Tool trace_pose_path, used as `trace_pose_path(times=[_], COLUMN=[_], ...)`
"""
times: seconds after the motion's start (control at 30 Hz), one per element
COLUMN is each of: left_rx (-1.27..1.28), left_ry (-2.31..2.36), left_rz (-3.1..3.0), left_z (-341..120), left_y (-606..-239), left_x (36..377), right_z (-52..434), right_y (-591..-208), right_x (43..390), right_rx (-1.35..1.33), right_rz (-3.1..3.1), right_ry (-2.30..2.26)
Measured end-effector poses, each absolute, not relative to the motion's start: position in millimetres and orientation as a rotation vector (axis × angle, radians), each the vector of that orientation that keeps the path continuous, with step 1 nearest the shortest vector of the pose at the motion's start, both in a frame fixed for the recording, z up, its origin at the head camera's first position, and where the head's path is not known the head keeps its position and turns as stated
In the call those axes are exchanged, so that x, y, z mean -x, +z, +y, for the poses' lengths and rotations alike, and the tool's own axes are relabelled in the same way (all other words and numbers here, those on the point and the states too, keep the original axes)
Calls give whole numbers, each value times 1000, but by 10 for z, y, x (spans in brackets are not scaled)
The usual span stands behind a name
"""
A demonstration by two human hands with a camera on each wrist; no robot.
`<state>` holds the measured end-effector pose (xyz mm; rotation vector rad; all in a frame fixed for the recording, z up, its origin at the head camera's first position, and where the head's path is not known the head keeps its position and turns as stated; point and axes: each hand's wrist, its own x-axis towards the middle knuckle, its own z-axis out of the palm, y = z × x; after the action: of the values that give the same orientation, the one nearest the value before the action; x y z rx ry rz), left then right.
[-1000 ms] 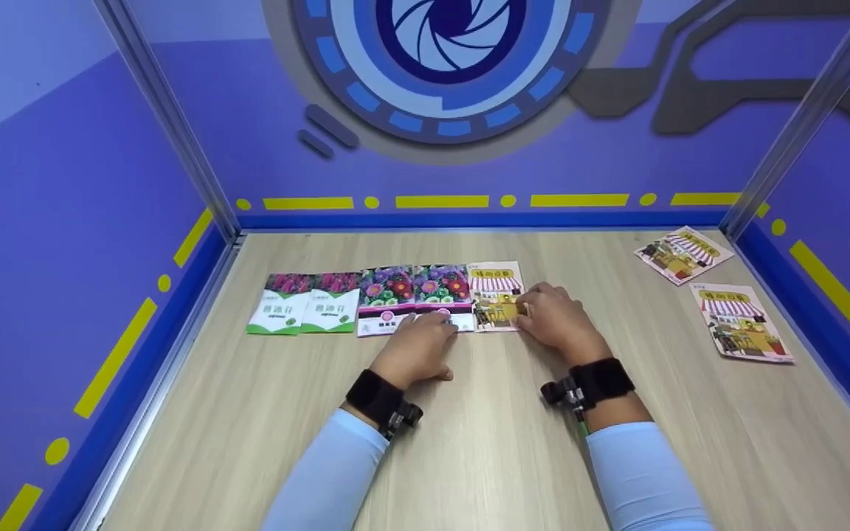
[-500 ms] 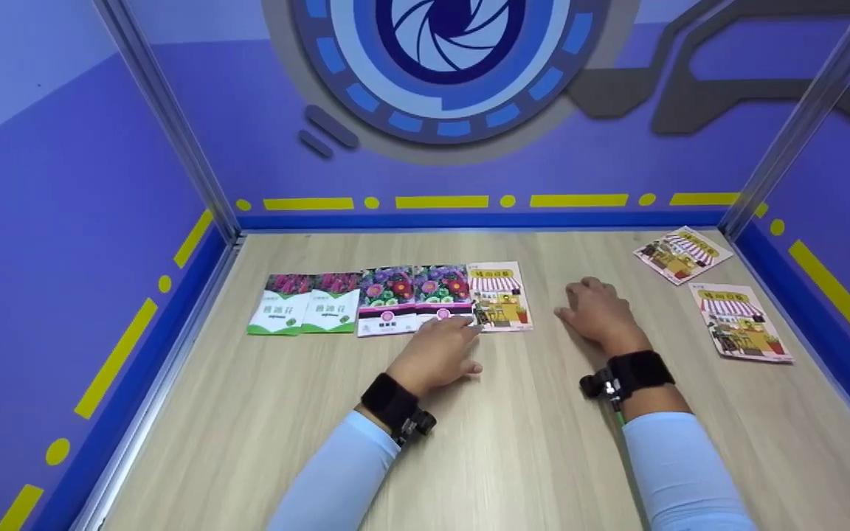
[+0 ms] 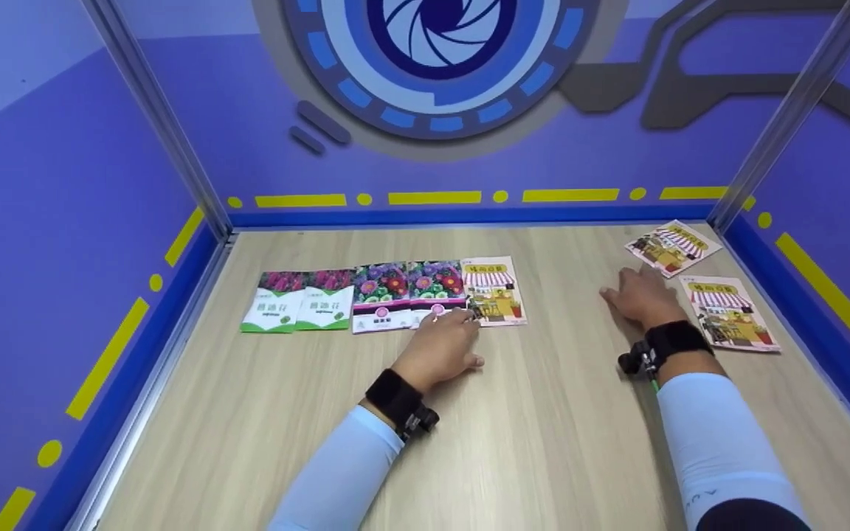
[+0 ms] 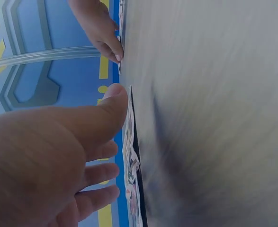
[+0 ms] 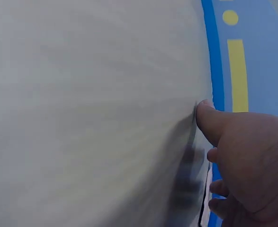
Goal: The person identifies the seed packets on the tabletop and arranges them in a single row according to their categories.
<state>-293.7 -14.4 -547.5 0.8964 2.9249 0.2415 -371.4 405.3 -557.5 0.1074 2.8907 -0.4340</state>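
Observation:
In the head view my left hand (image 3: pixel 440 346) lies with relaxed fingers over the lower edges of a flower seed packet (image 3: pixel 436 282) and a pink-bordered seed packet (image 3: pixel 497 291) with a striped awning. The left wrist view shows its thumb (image 4: pixel 114 101) extended, with packet edges (image 4: pixel 131 165) beyond the fingers. My right hand (image 3: pixel 644 296) holds nothing. It hovers by two loose awning packets, one tilted at the back (image 3: pixel 672 249) and one nearer (image 3: pixel 731 313). In the right wrist view the right thumb (image 5: pixel 210 118) points out and the fingers hang loosely.
Left in the same row are another flower packet (image 3: pixel 381 295) and two green-and-white packets (image 3: pixel 268 302), (image 3: pixel 324 300), side by side. The wooden table (image 3: pixel 528 442) is bounded by a blue back wall (image 3: pixel 572 147) and side walls with metal corner posts (image 3: pixel 786 118).
My right hand has let go of the awning packet at the row's end and moved right to the loose packets. My left hand has slid slightly right along the row. The head view has shifted slightly.

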Motion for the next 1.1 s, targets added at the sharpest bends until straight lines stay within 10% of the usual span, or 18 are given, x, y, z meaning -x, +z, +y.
trace_pose_path(times=[1.1], left_rx=[-871], left_ry=[338], left_rz=[2891], left_z=[-49], left_y=[-5547], left_x=[2998], right_z=[4003], right_y=[-5651], right_x=[3731], right_rx=[-162], right_rz=[2964], right_ry=[-465])
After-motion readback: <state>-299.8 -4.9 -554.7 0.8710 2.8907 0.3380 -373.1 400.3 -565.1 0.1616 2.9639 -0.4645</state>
